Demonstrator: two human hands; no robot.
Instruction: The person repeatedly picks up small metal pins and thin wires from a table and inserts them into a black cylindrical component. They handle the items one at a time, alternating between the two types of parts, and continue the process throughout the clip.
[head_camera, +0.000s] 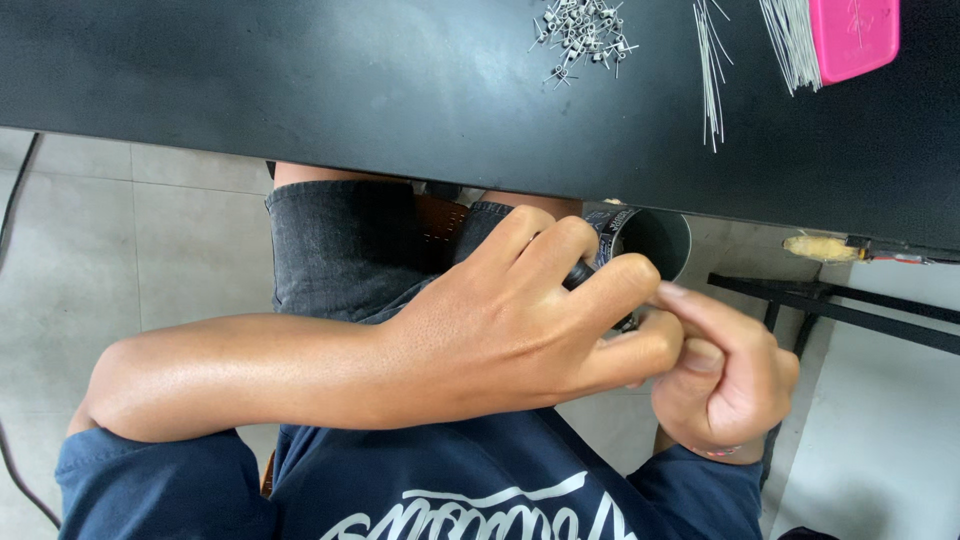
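My left hand (520, 330) reaches across my lap from the left, fingers curled around a small dark cylindrical tool (580, 272), of which only a short part shows. My right hand (725, 385) sits just to its right, mostly curled. Its index finger stretches out and touches the left fingertips by the tool. Whatever lies between the right fingers is hidden. Both hands hover below the near edge of the black table (350, 90), above my dark shorts. A dark round can (660, 240) stands right behind the hands, under the table edge.
On the table's far side lie a pile of small wire coils (585, 30), loose straight wires (712, 70), a wire bundle (790, 40) and a pink box (852, 35). A yellowish object (820, 247) sits at the table edge. A black metal frame (830, 305) stands at right.
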